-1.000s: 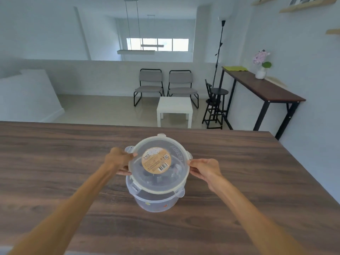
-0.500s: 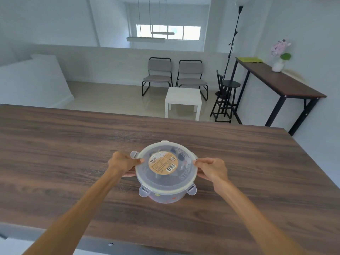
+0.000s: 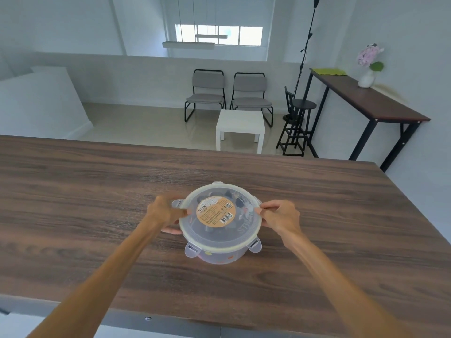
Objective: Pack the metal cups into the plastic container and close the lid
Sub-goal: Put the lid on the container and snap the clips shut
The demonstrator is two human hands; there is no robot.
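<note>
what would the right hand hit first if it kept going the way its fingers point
The right hand points leftward at the lid; its fingertips already touch the lid's rim, so it would meet the lid first, probably the side clip there.

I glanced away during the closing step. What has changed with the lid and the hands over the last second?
The lid came down from a tilt above the plastic container and now sits level on its rim. Its near clips still stick out, unlatched. The left hand and right hand kept hold of the lid's opposite edges throughout. The container stayed in place on the wooden table.
</note>
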